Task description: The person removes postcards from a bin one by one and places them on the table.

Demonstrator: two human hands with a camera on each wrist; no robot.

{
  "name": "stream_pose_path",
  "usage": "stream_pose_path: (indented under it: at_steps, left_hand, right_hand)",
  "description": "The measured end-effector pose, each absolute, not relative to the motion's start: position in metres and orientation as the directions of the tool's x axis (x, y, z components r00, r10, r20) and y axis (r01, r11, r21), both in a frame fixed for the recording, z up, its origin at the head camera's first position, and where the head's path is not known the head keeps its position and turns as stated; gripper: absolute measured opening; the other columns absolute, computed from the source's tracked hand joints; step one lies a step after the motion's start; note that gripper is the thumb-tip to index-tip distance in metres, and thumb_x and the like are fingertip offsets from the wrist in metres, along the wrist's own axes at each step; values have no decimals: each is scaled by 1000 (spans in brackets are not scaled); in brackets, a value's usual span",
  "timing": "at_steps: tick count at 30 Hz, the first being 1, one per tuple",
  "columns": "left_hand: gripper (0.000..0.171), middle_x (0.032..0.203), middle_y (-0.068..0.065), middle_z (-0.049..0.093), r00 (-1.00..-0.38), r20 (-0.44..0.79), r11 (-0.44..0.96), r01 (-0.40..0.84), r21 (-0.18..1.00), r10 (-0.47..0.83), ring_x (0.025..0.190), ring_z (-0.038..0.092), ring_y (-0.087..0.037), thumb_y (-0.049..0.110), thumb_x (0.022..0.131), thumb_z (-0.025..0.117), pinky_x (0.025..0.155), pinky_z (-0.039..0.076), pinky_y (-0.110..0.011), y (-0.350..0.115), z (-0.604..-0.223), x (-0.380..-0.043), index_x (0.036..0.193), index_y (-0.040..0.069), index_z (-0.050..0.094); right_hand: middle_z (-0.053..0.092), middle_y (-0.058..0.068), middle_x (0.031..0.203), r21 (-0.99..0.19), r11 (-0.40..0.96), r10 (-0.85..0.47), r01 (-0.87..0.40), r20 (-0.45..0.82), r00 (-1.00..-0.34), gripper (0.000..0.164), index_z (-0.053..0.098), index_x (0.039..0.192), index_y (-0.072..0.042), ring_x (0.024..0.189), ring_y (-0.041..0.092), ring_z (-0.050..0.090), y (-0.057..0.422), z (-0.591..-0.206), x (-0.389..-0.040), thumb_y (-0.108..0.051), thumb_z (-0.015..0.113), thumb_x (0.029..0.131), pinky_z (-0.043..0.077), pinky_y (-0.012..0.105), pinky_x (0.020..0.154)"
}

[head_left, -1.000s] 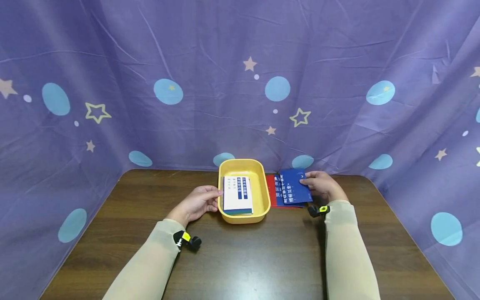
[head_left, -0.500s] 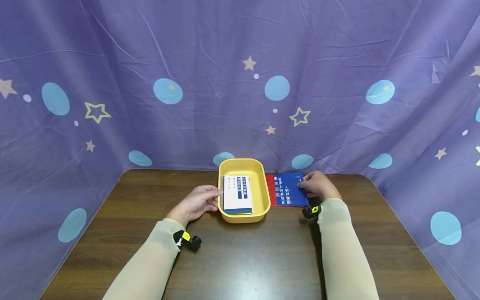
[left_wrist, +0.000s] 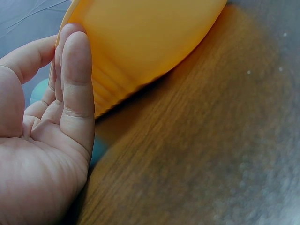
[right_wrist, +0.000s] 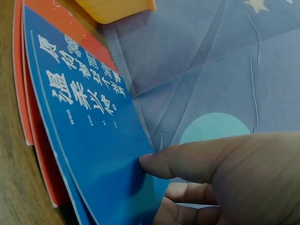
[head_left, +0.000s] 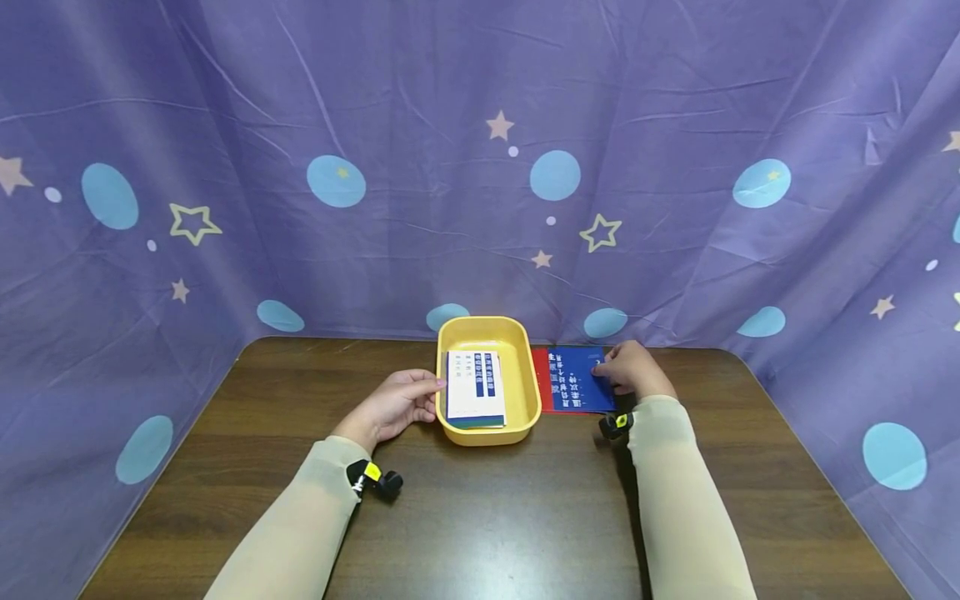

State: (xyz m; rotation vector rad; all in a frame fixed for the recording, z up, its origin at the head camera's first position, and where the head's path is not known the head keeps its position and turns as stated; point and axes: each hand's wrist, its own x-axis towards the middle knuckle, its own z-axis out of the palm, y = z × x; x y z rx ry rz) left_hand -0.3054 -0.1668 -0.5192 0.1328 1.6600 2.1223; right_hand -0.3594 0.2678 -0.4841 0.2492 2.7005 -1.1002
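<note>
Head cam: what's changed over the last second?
The right hand shifted left, taking the pinched blue card toward the yellow tray, more squarely over the pile beneath. Nothing released. Unchanged: left hand gripping the tray's rim, white card inside.

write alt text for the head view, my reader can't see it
A person's left grip holds the edge of a yellow tray with cards in it on a wooden table; the right grip pinches a blue card beside the tray. Behind hangs a purple, star-patterned curtain.
</note>
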Motion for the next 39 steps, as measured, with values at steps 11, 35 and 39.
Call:
stream_pose_path:
  at_steps: [11, 35, 39]
  left_hand:
    - [10, 71, 0, 70, -897, -188, -174, -276, 945, 401, 58, 65, -10, 11, 103, 68, 54, 61, -20, -167, -517, -304, 97, 4, 65]
    - [12, 69, -1, 69, -892, -188, -181, -281, 942, 411, 57, 65, -10, 9, 104, 65, 54, 61, -20, -165, -515, -301, 92, 7, 66]
    - [10, 70, -1, 70, -897, -190, -178, -279, 944, 400, 57, 65, -10, 10, 104, 67, 54, 61, -20, -167, -515, -301, 94, 6, 66]
  right_hand:
    - [58, 9, 85, -625, 737, 108, 257, -267, -958, 25, 60, 92, -5, 79, 24, 64, 264, -483, -355, -18, 82, 92, 68, 34, 65]
    - [74, 19, 95, -794, 608, -127, 2, -100, -987, 35, 65, 119, -2, 79, 25, 72, 206, -407, -332, -28, 76, 99, 67, 38, 67]
    - [76, 23, 100, -768, 638, -177, -50, -83, -981, 33, 68, 118, -4, 78, 27, 74, 176, -392, -330, -29, 77, 98, 70, 45, 71]
